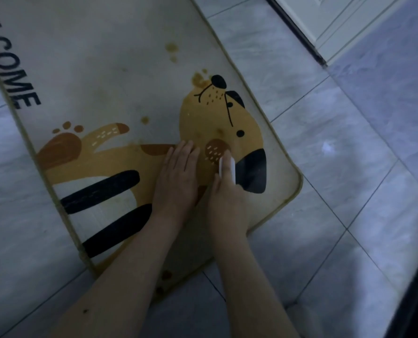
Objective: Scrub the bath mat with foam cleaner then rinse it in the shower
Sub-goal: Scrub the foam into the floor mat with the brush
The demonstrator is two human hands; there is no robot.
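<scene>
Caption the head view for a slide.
Left hand pressed flat on bath mat; right hand scrubs with white brush.

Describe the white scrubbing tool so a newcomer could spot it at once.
Find the bath mat with the yellow cartoon dog lying on the grey tiled floor. Near the dog's face, the right hand grips a small white brush. It is the only plain white object against the yellow print.

The bath mat (110, 76) runs off the top edge, its "WELCOME" lettering cut at the left. The right hand (225, 191) hides most of a white object (227, 167).
</scene>
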